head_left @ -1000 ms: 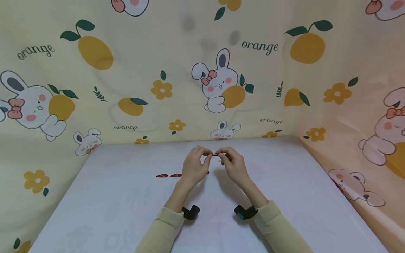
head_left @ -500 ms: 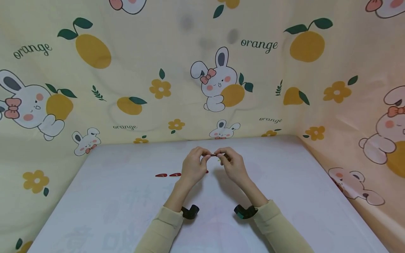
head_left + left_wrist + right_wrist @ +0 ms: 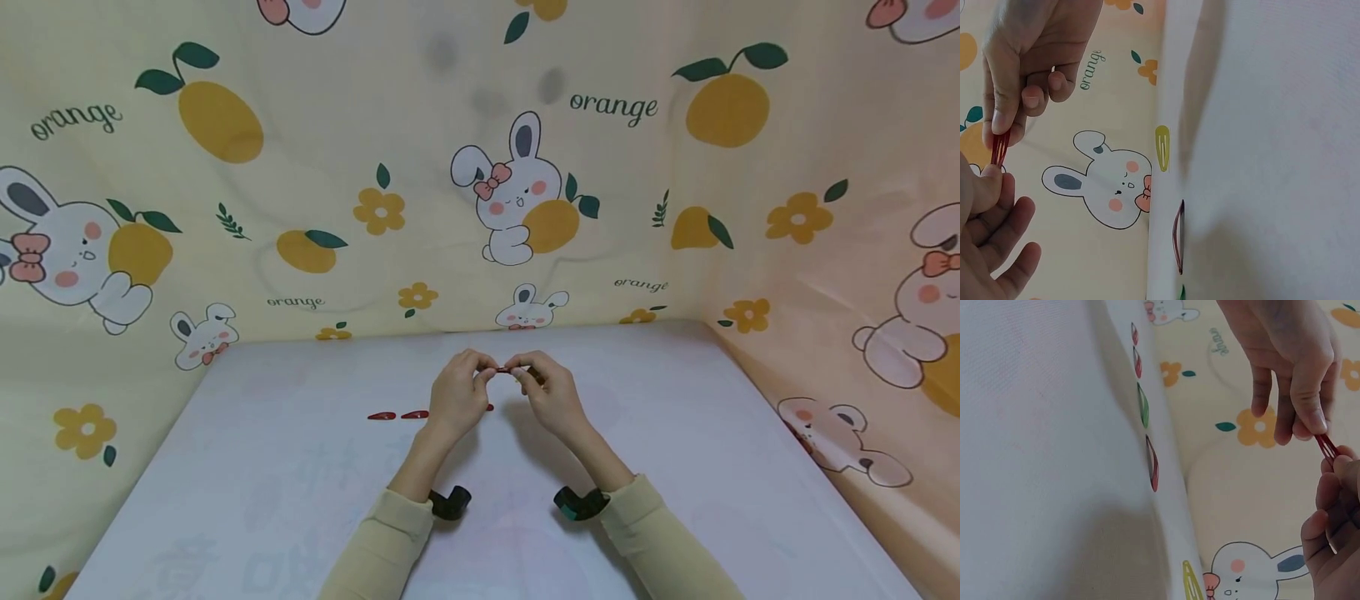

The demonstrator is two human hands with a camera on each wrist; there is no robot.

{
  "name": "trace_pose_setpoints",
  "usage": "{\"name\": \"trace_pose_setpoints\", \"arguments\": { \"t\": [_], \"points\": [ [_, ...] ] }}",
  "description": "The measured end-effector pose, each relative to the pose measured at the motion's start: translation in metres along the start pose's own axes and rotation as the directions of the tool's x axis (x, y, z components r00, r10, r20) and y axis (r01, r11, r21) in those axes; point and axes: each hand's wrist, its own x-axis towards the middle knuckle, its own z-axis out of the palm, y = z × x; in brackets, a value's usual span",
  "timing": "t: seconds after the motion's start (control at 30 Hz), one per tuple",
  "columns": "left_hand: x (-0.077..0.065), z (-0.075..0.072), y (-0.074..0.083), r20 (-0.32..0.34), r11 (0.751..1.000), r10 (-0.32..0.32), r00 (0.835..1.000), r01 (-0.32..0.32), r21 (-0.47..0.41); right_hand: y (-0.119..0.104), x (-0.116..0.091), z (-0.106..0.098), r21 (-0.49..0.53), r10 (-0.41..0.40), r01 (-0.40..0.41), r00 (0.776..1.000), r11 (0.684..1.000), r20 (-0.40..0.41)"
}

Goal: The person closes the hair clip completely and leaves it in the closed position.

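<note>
Both hands meet above the far part of the table, with a red snap hair clip stretched between their fingertips. My left hand pinches one end between thumb and index finger. The other end is pinched in the same way by my right hand. In the left wrist view a yellow snap clip lies on the table beneath the hands. A row of clips shows in the right wrist view: a red clip nearest the yellow one, then a green clip and two more red ones.
The white table runs back to a cloth backdrop printed with rabbits and oranges. Two red clips of the row, one a red clip, show left of the left hand in the head view. Dark wrist cameras sit on both wrists.
The two hands have drifted slightly left in the head view, with the red clip still held between them. The clips on the table stay in place.
</note>
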Motion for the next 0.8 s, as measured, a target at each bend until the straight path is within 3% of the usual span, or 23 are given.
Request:
{"name": "trace_pose_setpoints", "arguments": {
  "t": [0.27,0.33,0.8],
  "points": [
    [0.0,0.0,-0.001,0.021,1.0,-0.027,0.999,0.027,0.005,-0.013,0.0,0.0,-0.016,0.038,-0.038,0.999,0.999,0.007],
    [0.0,0.0,-0.001,0.022,1.0,-0.029,0.999,0.029,0.007,-0.004,0.0,0.001,-0.012,0.038,-0.038,0.999,0.999,0.01],
    [-0.001,0.0,-0.001,0.025,0.999,-0.012,1.0,0.011,0.031,-0.002,-0.001,-0.003,0.002,0.024,-0.024,0.999,1.0,0.036]
  ]
}}
